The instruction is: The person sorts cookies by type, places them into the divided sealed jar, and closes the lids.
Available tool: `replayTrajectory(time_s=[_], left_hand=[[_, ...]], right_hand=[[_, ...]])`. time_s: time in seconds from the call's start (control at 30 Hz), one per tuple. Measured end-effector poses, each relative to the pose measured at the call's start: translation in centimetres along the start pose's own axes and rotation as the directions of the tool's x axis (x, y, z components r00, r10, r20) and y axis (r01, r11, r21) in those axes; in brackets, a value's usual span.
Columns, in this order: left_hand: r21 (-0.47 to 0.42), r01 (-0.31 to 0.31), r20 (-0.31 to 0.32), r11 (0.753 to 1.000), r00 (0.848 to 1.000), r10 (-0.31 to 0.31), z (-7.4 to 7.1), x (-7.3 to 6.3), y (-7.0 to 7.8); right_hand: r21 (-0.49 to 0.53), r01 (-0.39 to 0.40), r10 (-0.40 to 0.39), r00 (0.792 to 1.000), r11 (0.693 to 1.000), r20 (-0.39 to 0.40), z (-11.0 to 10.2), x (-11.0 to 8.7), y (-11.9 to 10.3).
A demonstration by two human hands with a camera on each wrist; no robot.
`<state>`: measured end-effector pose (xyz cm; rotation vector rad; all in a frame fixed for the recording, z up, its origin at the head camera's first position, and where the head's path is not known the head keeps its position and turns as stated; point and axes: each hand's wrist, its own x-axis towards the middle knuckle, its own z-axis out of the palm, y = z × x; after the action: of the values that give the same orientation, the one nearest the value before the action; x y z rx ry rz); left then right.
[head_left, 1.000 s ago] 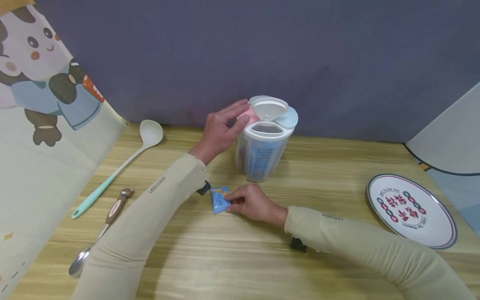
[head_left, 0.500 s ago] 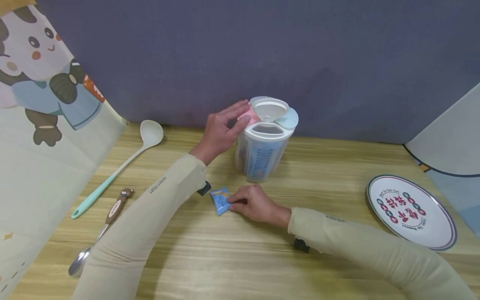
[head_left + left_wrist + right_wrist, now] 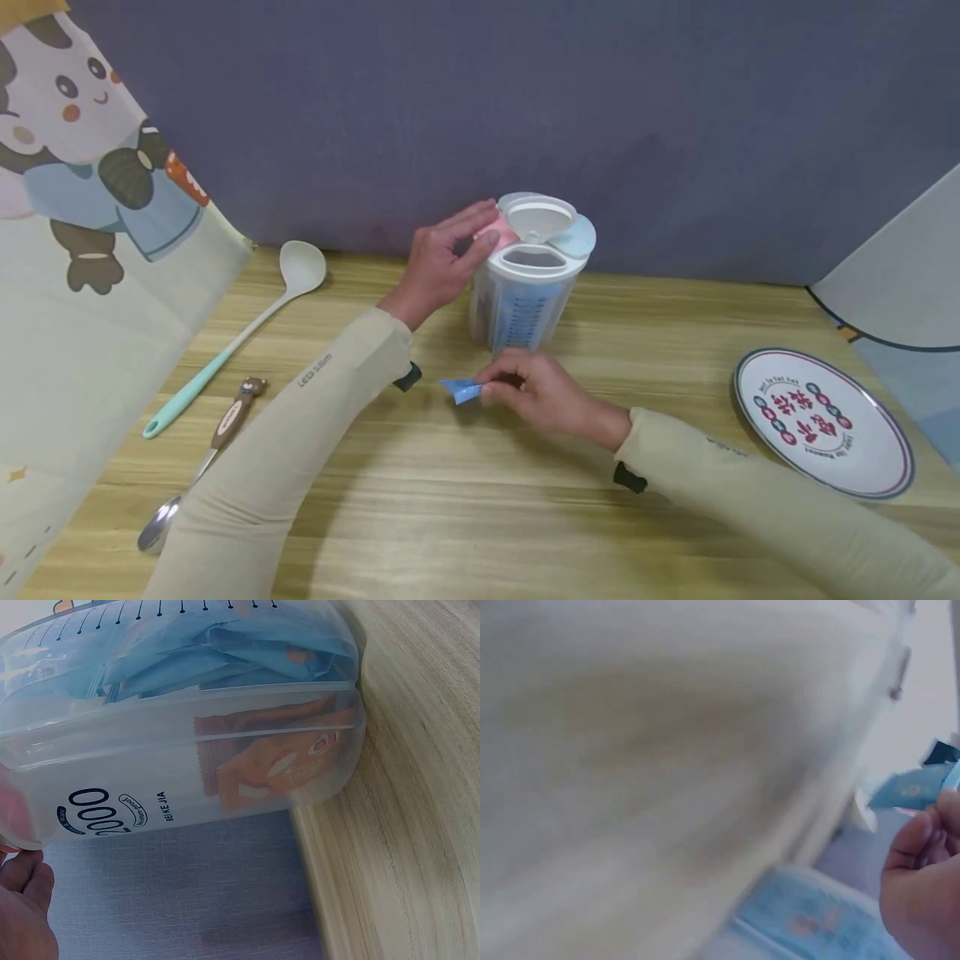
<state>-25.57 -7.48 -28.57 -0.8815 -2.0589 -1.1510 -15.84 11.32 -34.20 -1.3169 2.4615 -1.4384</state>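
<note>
A clear compartment storage container stands upright on the wooden table, with pink, white and pale blue flaps on top and an open slot at its front. My left hand rests with extended fingers on the pink flap at the left of the lid. Blue packets and orange packets lie inside, seen through the wall in the left wrist view. In front of the container, my right hand pinches a small blue packet by its right end, above the table.
To the left lie a ladle with a mint handle and a metal spoon with a bear-topped handle. A printed white plate is at the right. A dark panel rises behind the table.
My right hand has lifted the blue packet off the table and shifted a little right and toward the container. The packet has tilted. My left hand stays on the lid.
</note>
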Motion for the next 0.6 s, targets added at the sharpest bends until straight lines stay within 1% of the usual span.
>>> replayTrajectory(time_s=[0.13, 0.3, 0.5, 0.6], left_hand=[[-0.004, -0.009, -0.009, 1.0, 1.0, 0.009, 0.1, 0.1, 0.0], [0.003, -0.007, -0.013, 1.0, 1.0, 0.007, 0.1, 0.0, 0.0], [0.0, 0.007, -0.001, 1.0, 1.0, -0.007, 0.1, 0.0, 0.0], [0.005, 0.02, 0.007, 1.0, 1.0, -0.02, 0.0, 0.0, 0.1]], right_hand=[[0.007, -0.023, 0.022, 1.0, 1.0, 0.009, -1.9, 0.1, -1.2], [0.019, -0.026, 0.026, 1.0, 0.999, -0.003, -3.9, -0.1, -2.1], [0.033, -0.022, 0.023, 0.998, 0.999, -0.05, -5.5, -0.5, -2.3], [0.015, -0.007, 0.008, 0.996, 1.0, -0.092, -6.1, -0.4, -2.6]])
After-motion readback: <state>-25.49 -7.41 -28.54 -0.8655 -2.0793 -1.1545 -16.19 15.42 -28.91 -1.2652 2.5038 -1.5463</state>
